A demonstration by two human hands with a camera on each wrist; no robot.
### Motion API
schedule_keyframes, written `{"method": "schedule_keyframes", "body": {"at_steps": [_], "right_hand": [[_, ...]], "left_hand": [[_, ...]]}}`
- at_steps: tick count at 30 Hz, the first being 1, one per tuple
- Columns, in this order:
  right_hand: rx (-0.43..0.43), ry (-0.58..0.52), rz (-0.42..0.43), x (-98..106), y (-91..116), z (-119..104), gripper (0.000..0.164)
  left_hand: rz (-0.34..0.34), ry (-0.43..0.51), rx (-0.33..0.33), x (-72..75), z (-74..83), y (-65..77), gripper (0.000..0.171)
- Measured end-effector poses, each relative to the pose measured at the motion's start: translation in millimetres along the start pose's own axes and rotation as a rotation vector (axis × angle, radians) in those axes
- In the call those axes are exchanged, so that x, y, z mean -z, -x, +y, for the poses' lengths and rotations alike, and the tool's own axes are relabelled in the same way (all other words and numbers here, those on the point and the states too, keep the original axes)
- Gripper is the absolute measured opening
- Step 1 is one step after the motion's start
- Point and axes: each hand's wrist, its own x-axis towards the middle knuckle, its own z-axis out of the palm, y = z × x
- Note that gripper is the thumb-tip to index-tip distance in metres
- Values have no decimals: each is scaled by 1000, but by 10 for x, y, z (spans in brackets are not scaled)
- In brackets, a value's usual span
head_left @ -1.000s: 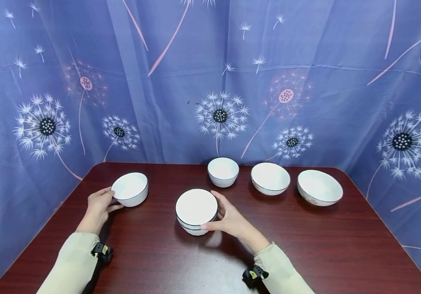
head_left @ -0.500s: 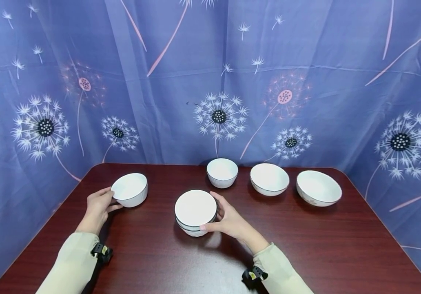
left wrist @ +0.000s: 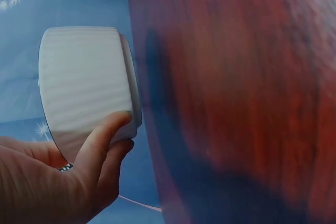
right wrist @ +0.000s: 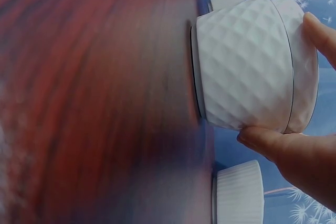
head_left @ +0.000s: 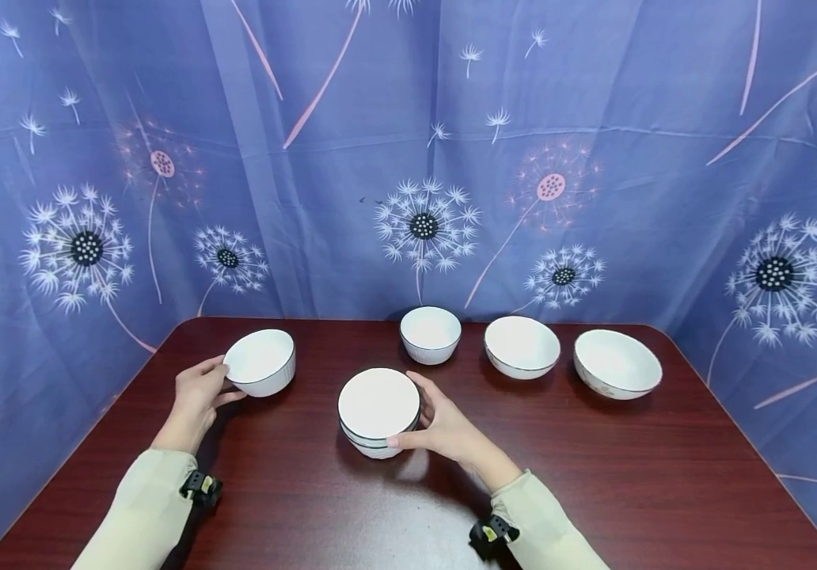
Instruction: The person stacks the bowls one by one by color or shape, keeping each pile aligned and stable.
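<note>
Presently, stacking appears partly done: right hand (head_left: 447, 426) grips nested diamond-textured bowls (head_left: 380, 405) mid-table (head_left: 294, 491), left hand (head_left: 198, 392) pinches a fluted bowl (head_left: 261, 364) well apart at left, three rear bowls (head_left: 522, 348) standing separately, unstacked.

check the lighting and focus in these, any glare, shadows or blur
Head view: bright, pale glare on the near middle of the dark red wooden table, and the leftmost white round ribbed ceramic bowl nearly washed out inside; left wrist view: dimmer, table grain smeared, dark shadow low in frame; right wrist view: also dim, tabletop soft, but texture clear on the white round diamond-patterned ceramic bowls.
</note>
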Motion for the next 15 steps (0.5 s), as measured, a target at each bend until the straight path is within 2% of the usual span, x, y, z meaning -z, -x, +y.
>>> {"method": "schedule_keyframes", "body": {"at_steps": [15], "right_hand": [[-3, 3, 1, -4, 9, -24, 100]], "left_hand": [[-100, -5, -63, -208, 175, 176, 46]]}}
